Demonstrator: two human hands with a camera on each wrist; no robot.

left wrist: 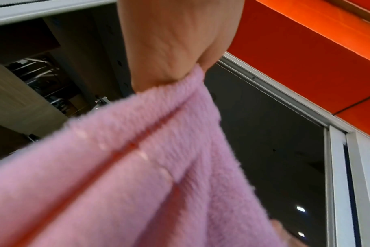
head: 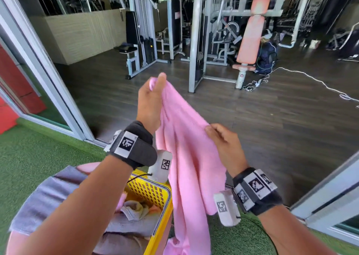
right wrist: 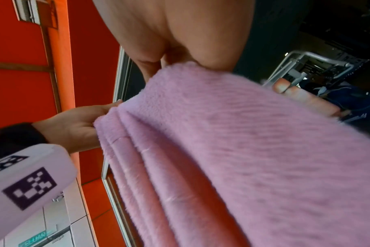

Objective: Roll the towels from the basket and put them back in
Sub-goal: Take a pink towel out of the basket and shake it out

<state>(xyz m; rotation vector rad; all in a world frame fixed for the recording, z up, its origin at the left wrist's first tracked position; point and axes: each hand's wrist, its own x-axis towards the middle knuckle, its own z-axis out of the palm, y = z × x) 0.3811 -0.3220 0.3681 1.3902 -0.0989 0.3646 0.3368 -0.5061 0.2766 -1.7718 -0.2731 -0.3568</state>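
A pink towel [head: 186, 167] hangs in the air in front of me, above and right of a yellow basket [head: 153, 194]. My left hand [head: 153, 97] is raised and grips the towel's top corner. Lower and to the right, my right hand [head: 219, 138] pinches its side edge. The left wrist view shows the pink towel [left wrist: 137, 167] coming out of my closed left hand [left wrist: 175, 50]. In the right wrist view the pink towel [right wrist: 222, 158] fills the frame under my right hand [right wrist: 180, 50], with my left hand [right wrist: 74, 127] on its far corner. Grey and pink towels [head: 132, 221] lie crumpled in the basket.
A grey towel [head: 50, 196] drapes over the basket's left side. Green artificial turf [head: 29, 157] lies underfoot, bordered by sliding door frames [head: 48, 76]. Beyond are a wood floor, gym machines [head: 213, 41], a person crouched by a bench [head: 266, 56] and a white cable [head: 320, 81].
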